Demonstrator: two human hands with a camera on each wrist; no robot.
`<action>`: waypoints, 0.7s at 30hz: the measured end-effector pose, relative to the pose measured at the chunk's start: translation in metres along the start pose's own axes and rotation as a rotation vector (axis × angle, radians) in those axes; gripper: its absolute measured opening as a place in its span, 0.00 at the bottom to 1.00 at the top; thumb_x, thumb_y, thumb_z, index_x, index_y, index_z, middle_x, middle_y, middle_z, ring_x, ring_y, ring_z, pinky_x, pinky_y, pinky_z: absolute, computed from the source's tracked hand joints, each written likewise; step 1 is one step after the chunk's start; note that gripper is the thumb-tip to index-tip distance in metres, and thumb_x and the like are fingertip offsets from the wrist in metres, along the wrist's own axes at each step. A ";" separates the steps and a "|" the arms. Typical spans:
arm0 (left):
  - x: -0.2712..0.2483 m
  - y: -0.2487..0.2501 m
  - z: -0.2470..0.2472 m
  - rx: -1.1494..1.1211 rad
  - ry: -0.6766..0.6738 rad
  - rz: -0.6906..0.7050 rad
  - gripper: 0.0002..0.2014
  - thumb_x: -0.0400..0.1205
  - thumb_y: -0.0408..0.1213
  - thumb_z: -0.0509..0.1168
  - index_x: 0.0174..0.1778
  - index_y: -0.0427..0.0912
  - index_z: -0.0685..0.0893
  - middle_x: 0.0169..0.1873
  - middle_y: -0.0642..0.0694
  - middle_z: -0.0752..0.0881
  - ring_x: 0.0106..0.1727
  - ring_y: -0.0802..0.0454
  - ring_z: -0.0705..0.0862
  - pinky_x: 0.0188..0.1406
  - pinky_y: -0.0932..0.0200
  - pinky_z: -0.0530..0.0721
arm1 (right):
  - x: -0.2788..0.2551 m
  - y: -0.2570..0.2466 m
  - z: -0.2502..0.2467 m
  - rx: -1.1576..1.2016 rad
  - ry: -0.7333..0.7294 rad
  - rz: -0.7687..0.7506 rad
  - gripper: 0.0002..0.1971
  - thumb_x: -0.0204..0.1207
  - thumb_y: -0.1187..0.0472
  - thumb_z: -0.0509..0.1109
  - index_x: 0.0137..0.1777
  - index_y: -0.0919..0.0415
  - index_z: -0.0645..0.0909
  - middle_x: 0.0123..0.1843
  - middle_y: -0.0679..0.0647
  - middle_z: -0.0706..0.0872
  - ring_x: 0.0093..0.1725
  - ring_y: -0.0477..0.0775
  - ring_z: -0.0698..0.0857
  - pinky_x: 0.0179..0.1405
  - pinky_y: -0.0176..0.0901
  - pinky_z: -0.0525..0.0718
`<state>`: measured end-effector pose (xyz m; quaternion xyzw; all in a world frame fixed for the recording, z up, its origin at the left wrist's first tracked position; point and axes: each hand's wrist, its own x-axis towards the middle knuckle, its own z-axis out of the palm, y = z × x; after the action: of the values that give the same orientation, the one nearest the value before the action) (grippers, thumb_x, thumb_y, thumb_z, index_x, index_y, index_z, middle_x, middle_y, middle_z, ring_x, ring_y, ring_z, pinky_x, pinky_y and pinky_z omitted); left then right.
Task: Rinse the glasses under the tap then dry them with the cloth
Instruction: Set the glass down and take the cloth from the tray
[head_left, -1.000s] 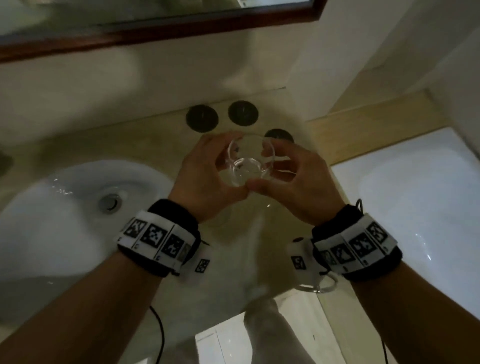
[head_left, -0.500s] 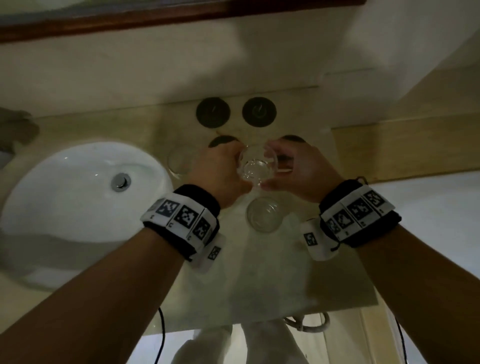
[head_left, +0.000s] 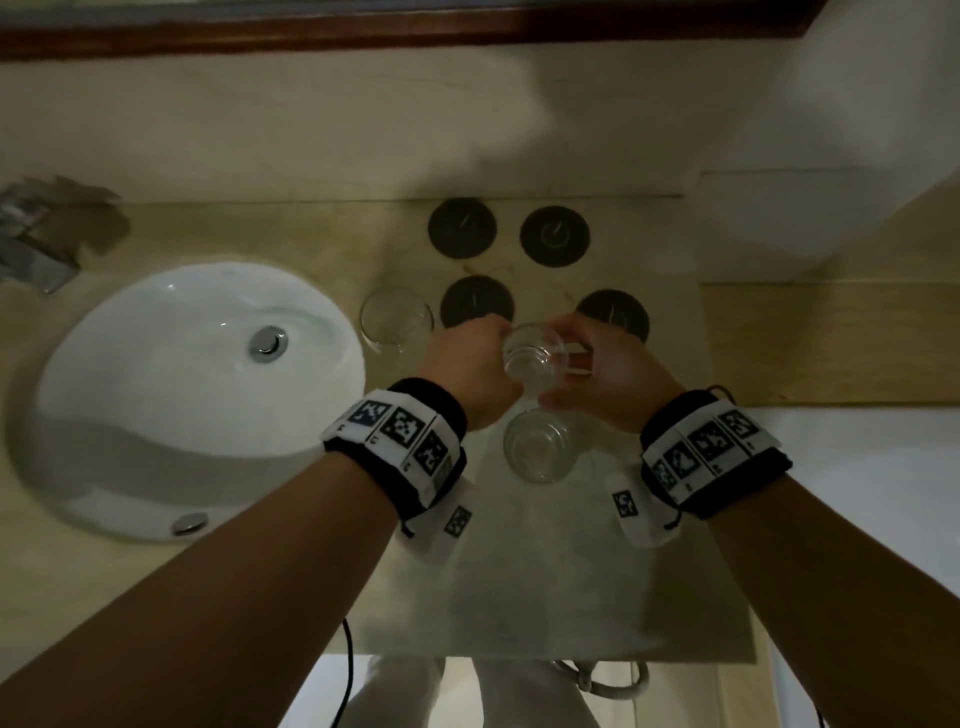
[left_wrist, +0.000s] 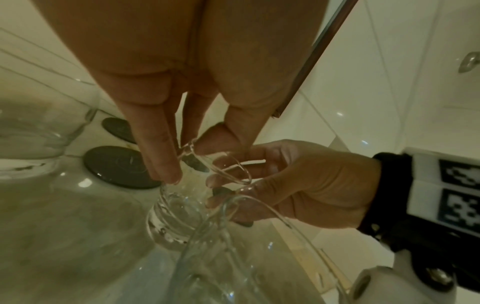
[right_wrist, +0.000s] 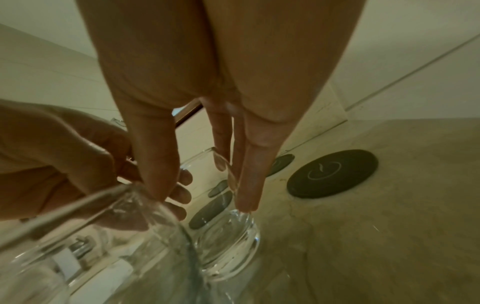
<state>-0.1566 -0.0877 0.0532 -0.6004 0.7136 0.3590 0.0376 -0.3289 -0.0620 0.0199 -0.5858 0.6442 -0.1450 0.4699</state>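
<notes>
1. Both hands meet over the countertop (head_left: 545, 582), and between them sits a clear glass (head_left: 532, 356), upright, mouth up.
2. The left hand (head_left: 470, 369) takes it from the left side; in the left wrist view its fingers (left_wrist: 163, 156) reach down the wall of the glass with the thumb pressed near the rim, a clear pinch.
3. The right hand (head_left: 608, 379) grips the same glass from the right, fingers (right_wrist: 249, 185) running down its side and the thumb on the near wall.
4. Whether the base of the glass touches the counter is impossible to tell; from the right wrist it sits very low over the stone.
5. Just nearer the person, a second glass (head_left: 540, 444) stands on the counter, below the two hands.
6. A third glass (head_left: 396, 318) stands upright to the left, right beside the basin.
7. The white sink (head_left: 171, 415) lies well left, its chrome drain plug (head_left: 267, 343) in the bowl; the tap (head_left: 36, 249) shows blurred at the far left edge.
8. Four dark round coasters (head_left: 554, 236) lie beyond the hands, two of them partly hidden behind the knuckles.
</notes>
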 end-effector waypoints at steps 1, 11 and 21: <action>0.000 0.000 0.000 -0.022 0.008 -0.009 0.20 0.80 0.37 0.70 0.69 0.45 0.81 0.62 0.45 0.87 0.62 0.45 0.85 0.60 0.51 0.85 | 0.000 0.000 0.001 0.005 0.001 -0.003 0.41 0.64 0.61 0.85 0.78 0.55 0.72 0.73 0.50 0.81 0.68 0.50 0.83 0.66 0.46 0.84; -0.022 -0.010 -0.008 -0.326 0.031 -0.105 0.31 0.83 0.39 0.66 0.84 0.47 0.68 0.81 0.46 0.74 0.79 0.47 0.75 0.78 0.50 0.75 | -0.008 -0.013 0.002 0.020 0.089 0.029 0.37 0.72 0.63 0.80 0.81 0.54 0.71 0.75 0.50 0.78 0.74 0.52 0.78 0.73 0.52 0.79; -0.087 -0.074 -0.098 -0.619 0.391 -0.003 0.21 0.83 0.34 0.69 0.73 0.41 0.81 0.69 0.44 0.85 0.64 0.48 0.86 0.65 0.53 0.84 | -0.006 -0.164 0.043 -0.058 0.149 -0.349 0.24 0.75 0.58 0.79 0.70 0.63 0.81 0.64 0.59 0.88 0.63 0.62 0.86 0.69 0.61 0.83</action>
<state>-0.0298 -0.0721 0.1330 -0.6416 0.5641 0.4364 -0.2824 -0.1949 -0.0855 0.1212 -0.6895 0.5699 -0.2487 0.3714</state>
